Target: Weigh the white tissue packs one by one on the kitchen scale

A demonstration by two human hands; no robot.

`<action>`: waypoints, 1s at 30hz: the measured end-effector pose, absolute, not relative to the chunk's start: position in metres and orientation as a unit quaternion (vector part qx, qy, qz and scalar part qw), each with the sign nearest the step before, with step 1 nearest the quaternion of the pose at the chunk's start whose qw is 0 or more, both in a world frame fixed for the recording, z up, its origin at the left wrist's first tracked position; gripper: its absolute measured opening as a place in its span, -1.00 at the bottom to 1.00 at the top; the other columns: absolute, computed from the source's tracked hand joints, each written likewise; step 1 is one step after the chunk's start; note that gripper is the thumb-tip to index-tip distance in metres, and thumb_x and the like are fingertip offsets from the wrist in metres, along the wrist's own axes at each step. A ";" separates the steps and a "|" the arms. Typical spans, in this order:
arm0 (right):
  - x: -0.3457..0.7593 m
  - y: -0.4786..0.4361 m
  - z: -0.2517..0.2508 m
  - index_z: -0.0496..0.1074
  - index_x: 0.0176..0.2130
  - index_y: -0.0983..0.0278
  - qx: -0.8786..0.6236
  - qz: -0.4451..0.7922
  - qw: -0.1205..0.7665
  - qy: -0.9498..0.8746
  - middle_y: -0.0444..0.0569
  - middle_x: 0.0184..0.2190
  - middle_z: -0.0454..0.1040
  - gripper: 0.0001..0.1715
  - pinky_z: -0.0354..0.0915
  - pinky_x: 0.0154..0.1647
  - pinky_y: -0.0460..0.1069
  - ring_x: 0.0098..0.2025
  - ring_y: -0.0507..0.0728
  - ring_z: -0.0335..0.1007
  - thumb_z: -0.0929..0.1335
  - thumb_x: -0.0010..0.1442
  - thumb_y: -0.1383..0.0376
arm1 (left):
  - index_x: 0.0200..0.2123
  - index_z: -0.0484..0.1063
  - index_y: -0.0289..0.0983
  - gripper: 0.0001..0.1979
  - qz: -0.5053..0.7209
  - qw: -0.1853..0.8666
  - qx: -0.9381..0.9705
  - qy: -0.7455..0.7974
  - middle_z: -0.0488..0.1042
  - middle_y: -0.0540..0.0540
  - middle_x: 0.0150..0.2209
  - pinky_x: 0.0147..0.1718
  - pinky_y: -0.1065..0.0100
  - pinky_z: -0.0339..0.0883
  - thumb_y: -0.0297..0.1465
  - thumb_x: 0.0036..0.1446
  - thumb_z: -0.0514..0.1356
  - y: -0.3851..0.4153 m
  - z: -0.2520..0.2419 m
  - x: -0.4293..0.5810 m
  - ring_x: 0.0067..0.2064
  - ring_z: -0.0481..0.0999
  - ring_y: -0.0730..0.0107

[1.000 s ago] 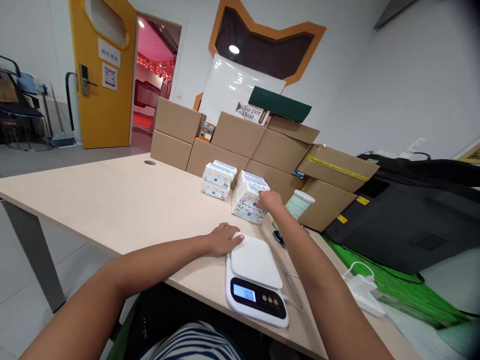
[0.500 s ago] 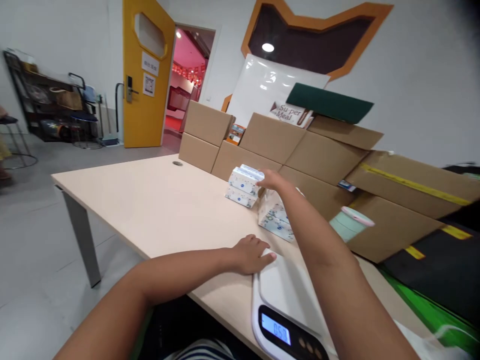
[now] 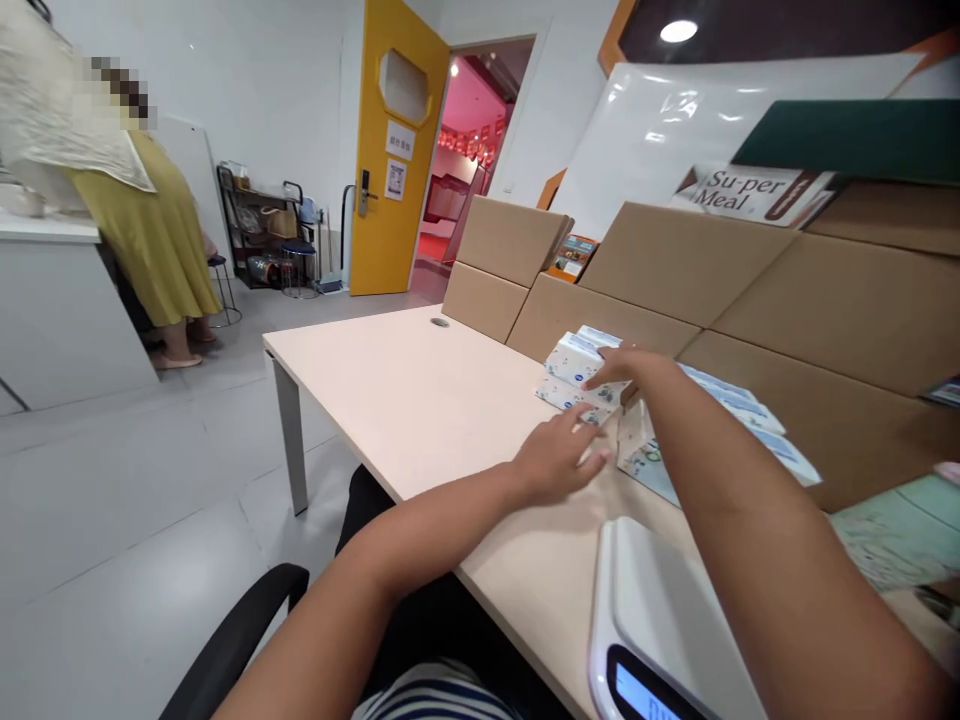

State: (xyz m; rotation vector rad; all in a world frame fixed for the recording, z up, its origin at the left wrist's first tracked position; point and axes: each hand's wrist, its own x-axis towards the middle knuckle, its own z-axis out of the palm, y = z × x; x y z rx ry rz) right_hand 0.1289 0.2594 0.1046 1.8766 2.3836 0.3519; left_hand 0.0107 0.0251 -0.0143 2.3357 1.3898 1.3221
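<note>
My right hand rests against the right end of a small stack of white, blue-printed tissue packs. Its fingers are stretched out and apart. Nearer to me is my left hand, open with fingers spread, just in front of that stack and holding nothing. To the right, partly behind my right forearm, lies a second group of tissue packs. A white digital scale with a lit blue display stands at the table's near edge, with nothing visible on its plate.
Cardboard boxes line the table's far side. A pale green container stands at the right. Beyond the table are a yellow door, a person bending at a white counter, and a black chair arm beside me.
My left hand has left the scale and moved forward to the tissue packs. My right hand has moved further onto the stack. The view has turned left, showing the person at the counter.
</note>
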 end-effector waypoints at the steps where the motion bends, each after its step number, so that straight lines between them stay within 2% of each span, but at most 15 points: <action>1: 0.127 0.258 0.108 0.34 0.46 0.15 0.618 0.093 0.061 0.778 0.36 0.53 0.22 0.25 0.38 0.31 0.41 0.50 0.62 0.24 0.66 -0.05 -0.17 | 0.18 0.49 -0.20 -0.67 0.444 0.054 0.755 0.480 0.22 -0.33 0.54 0.37 -0.11 0.43 -0.22 0.48 0.14 0.028 -0.014 0.006 0.41 0.47 -0.07; 3: 0.124 0.251 0.114 0.28 0.50 0.15 0.617 0.064 0.086 0.779 0.33 0.53 0.24 0.25 0.36 0.35 0.37 0.50 0.57 0.25 0.65 0.01 -0.11 | 0.22 0.47 -0.21 -0.64 0.460 0.054 0.714 0.526 0.13 -0.32 0.58 0.44 -0.10 0.34 -0.24 0.47 0.15 0.034 -0.010 -0.005 0.46 0.40 -0.07; 6: 0.119 0.235 0.117 0.18 0.52 0.17 0.609 0.049 0.080 0.788 0.32 0.41 0.41 0.26 0.39 0.28 0.29 0.38 0.48 0.43 0.65 0.06 -0.04 | 0.33 0.37 -0.28 -0.55 0.483 0.079 0.625 0.608 0.00 -0.38 0.62 0.53 -0.05 0.16 -0.25 0.48 0.12 0.040 -0.003 -0.024 0.55 0.24 -0.08; 8: 0.116 0.224 0.113 0.12 0.53 0.23 0.608 0.049 0.065 0.790 0.37 0.36 0.45 0.30 0.38 0.27 0.26 0.35 0.48 0.46 0.66 0.05 0.00 | 0.37 0.30 -0.32 -0.51 0.495 0.106 0.559 0.657 -0.08 -0.42 0.63 0.56 0.00 0.09 -0.26 0.48 0.10 0.044 -0.001 -0.035 0.60 0.15 -0.07; 10: 0.113 0.215 0.108 0.11 0.51 0.27 0.603 0.058 0.039 0.795 0.41 0.37 0.42 0.31 0.31 0.33 0.27 0.43 0.50 0.35 0.66 0.05 0.00 | 0.40 0.25 -0.33 -0.48 0.503 0.135 0.503 0.690 -0.13 -0.42 0.64 0.56 0.05 0.06 -0.24 0.49 0.08 0.046 -0.001 -0.042 0.63 0.10 -0.05; 12: 0.111 0.208 0.103 0.12 0.49 0.28 0.597 0.064 0.012 0.800 0.41 0.42 0.34 0.25 0.25 0.39 0.32 0.54 0.55 0.15 0.64 0.08 -0.04 | 0.40 0.24 -0.33 -0.48 0.504 0.154 0.471 0.707 -0.14 -0.42 0.64 0.55 0.07 0.08 -0.23 0.50 0.07 0.049 -0.003 -0.046 0.63 0.11 -0.07; 14: 0.111 0.201 0.098 0.12 0.47 0.25 0.589 0.064 -0.010 0.805 0.40 0.43 0.32 0.18 0.24 0.38 0.37 0.56 0.57 0.08 0.60 0.12 -0.04 | 0.39 0.24 -0.32 -0.49 0.500 0.157 0.468 0.711 -0.13 -0.41 0.63 0.54 0.07 0.10 -0.23 0.50 0.07 0.050 -0.004 -0.048 0.62 0.13 -0.07; 17: 0.116 0.187 0.095 0.14 0.44 0.22 0.567 0.062 -0.034 0.821 0.35 0.39 0.35 0.06 0.29 0.34 0.32 0.47 0.50 0.23 0.58 0.15 0.08 | 0.39 0.24 -0.26 -0.49 0.493 0.147 0.479 0.711 -0.08 -0.35 0.63 0.53 0.14 0.13 -0.21 0.49 0.09 0.051 -0.005 -0.053 0.62 0.14 0.02; 20: 0.120 0.167 0.099 0.18 0.42 0.25 0.533 0.070 -0.055 0.841 0.32 0.39 0.32 -0.02 0.28 0.36 0.25 0.43 0.44 0.27 0.57 0.18 0.16 | 0.43 0.14 -0.31 -0.49 0.484 0.143 0.443 0.741 0.01 -0.44 0.58 0.52 0.15 0.14 -0.21 0.56 -0.07 0.053 -0.003 -0.059 0.59 0.19 0.06; 22: 0.122 0.151 0.105 0.16 0.44 0.27 0.511 0.080 -0.068 0.853 0.32 0.42 0.29 0.00 0.24 0.40 0.24 0.44 0.45 0.23 0.56 0.19 0.21 | 0.45 0.09 -0.37 -0.46 0.471 0.143 0.428 0.758 0.08 -0.49 0.55 0.47 0.20 0.23 -0.22 0.58 -0.20 0.056 -0.002 -0.063 0.54 0.29 0.10; 25: 0.131 0.119 0.118 0.09 0.51 0.23 0.476 0.094 -0.085 0.870 0.26 0.46 0.25 0.11 0.21 0.44 0.22 0.47 0.43 0.18 0.57 0.18 0.23 | 0.44 0.11 -0.32 -0.46 0.435 0.139 0.455 0.764 0.15 -0.44 0.53 0.37 0.27 0.35 -0.19 0.57 -0.18 0.062 0.001 -0.065 0.45 0.44 0.15; 27: 0.147 0.091 0.124 0.08 0.53 0.24 0.443 0.106 -0.101 0.885 0.27 0.45 0.28 0.15 0.25 0.42 0.23 0.45 0.45 0.22 0.58 0.17 0.19 | 0.45 0.13 -0.31 -0.45 0.401 0.128 0.480 0.770 0.18 -0.44 0.53 0.37 0.18 0.34 -0.19 0.55 -0.15 0.067 0.004 -0.064 0.43 0.46 0.07; 30: 0.186 0.040 0.123 0.10 0.54 0.27 0.410 0.109 -0.135 0.895 0.30 0.41 0.33 0.17 0.34 0.36 0.29 0.41 0.50 0.29 0.57 0.15 0.14 | 0.46 0.18 -0.38 -0.41 0.337 0.106 0.527 0.773 0.24 -0.48 0.51 0.44 -0.02 0.22 -0.21 0.51 -0.11 0.079 0.007 -0.058 0.48 0.37 -0.11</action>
